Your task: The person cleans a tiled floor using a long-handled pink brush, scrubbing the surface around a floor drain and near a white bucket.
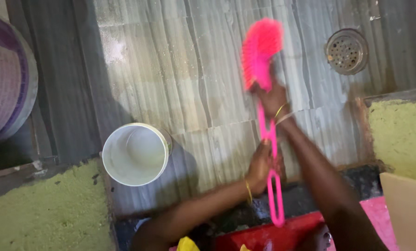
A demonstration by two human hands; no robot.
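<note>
I see left hand (260,163) closed round pink brush (262,56) handle mid-shaft, right hand (272,96) gripping just under the bristle head, brush upright over wet tiled floor (170,69), white bucket (134,154) well left, drain (346,51) upper right, green walls (45,214) flanking both sides, open tile between

White bucket (134,154), round floor drain (346,51), grey tiled floor (170,60).

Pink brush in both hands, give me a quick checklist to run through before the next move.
1. Left hand gripping the handle of the pink brush: ok.
2. Right hand holding just below the bristles: ok.
3. Bristles sharp enough to judge their state: cannot tell, blurred.
4. White bucket upright and apart from the brush: ok.
5. Floor drain uncovered: ok.
6. Tiled floor dry: not ok, it glistens wet.
</note>
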